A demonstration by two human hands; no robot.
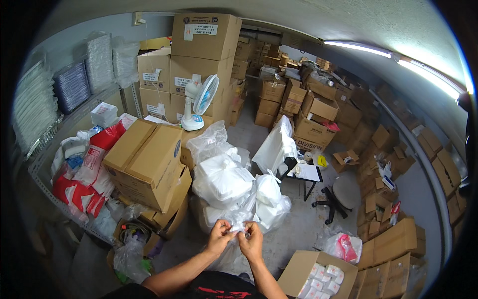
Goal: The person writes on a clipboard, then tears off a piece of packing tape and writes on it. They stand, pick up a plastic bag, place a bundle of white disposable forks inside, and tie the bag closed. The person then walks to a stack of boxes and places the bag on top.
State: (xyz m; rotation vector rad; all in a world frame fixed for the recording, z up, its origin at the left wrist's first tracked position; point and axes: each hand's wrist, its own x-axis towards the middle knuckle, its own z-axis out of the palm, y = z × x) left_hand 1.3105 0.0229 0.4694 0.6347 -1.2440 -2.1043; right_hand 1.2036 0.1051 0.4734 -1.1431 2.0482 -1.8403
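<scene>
My left hand [219,236] and my right hand [251,241] are close together low in the middle of the view. Between them, the fingers of both pinch the gathered neck of a clear plastic bag [239,221]. Just beyond my hands, white plastic bags [222,181] bulge with box-like contents that I cannot make out. To their right stands a smaller white bag [268,190] with its top knotted. Crumpled clear plastic [211,141] lies at the back of the pile.
At left, a large carton [143,160] sits near a desk fan [199,104]. An open carton [317,274] of white paper-wrapped packs stands front right. A swivel chair [346,192] and a small table [304,172] are to the right. Stacked cartons [205,37] rise behind.
</scene>
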